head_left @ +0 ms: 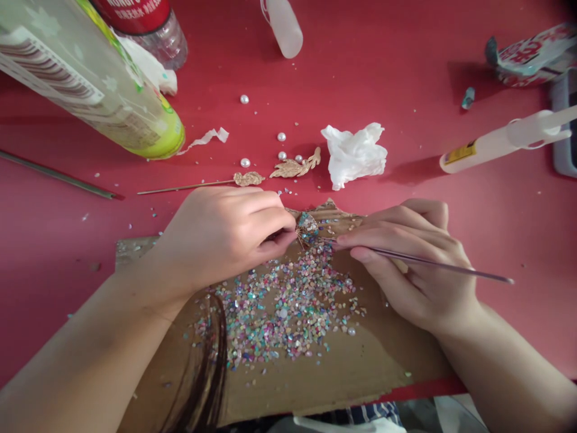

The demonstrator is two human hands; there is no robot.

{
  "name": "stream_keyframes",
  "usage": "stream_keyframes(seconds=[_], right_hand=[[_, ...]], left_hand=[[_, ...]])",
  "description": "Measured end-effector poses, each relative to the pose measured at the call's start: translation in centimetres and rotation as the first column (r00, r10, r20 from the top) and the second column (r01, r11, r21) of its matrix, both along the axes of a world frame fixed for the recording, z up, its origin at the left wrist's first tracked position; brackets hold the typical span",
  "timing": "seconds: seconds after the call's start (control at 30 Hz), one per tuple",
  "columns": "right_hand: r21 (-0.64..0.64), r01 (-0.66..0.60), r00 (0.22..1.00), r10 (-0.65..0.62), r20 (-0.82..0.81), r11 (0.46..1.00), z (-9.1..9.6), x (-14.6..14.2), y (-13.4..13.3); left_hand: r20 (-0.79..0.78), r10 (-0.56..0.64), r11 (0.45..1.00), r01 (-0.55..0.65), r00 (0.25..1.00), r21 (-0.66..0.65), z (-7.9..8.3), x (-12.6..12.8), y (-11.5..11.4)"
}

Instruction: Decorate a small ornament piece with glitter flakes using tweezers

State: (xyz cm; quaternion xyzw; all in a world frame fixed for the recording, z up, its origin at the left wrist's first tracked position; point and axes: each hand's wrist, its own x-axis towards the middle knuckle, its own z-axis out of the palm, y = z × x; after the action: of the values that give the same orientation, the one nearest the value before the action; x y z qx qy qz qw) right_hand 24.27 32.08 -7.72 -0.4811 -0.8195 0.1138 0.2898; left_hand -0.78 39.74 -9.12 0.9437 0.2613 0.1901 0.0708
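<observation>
My left hand (225, 231) is closed in a pinch on a small fan-shaped gold ornament (307, 227) partly covered with coloured chips. My right hand (415, 264) grips a thin metal stick (442, 263) like a pen, its tip touching the ornament. Both hands rest on a piece of brown cardboard (360, 367) that carries a heap of small multicoloured shell chips (288, 307). A strand of dark hair hangs over the cardboard's near left part.
On the red table (396, 78) lie a gold leaf piece (295, 166), a gold hairpin (193, 185), loose pearls (244, 162), a crumpled tissue (354, 153), a glue bottle (500, 139), a green-capped can (90, 78), a clear bottle (285, 27) and a thin rod (56, 175).
</observation>
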Motion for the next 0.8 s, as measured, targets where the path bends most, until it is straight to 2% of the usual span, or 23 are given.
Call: stream_keyframes(seconds=[0.23, 0.53, 0.63, 0.8], right_hand=[[0.001, -0.012, 1.0, 0.012, 0.006, 1.0, -0.08, 0.06, -0.02], [0.002, -0.019, 1.0, 0.019, 0.012, 1.0, -0.04, 0.15, 0.06], [-0.006, -0.019, 1.0, 0.019, -0.023, 1.0, 0.14, 0.25, 0.1], [0.003, 0.05, 0.993, -0.05, -0.111, 0.999, -0.09, 0.64, 0.23]], left_hand=[[-0.033, 0.009, 0.999, -0.01, 0.999, -0.031, 0.25, 0.01, -0.04], [0.004, -0.002, 1.0, 0.002, 1.0, 0.006, 0.1, -0.1, -0.03], [0.009, -0.002, 1.0, 0.002, 1.0, 0.005, 0.02, -0.11, 0.01], [-0.004, -0.001, 1.0, 0.001, 1.0, -0.014, 0.01, -0.05, 0.05]])
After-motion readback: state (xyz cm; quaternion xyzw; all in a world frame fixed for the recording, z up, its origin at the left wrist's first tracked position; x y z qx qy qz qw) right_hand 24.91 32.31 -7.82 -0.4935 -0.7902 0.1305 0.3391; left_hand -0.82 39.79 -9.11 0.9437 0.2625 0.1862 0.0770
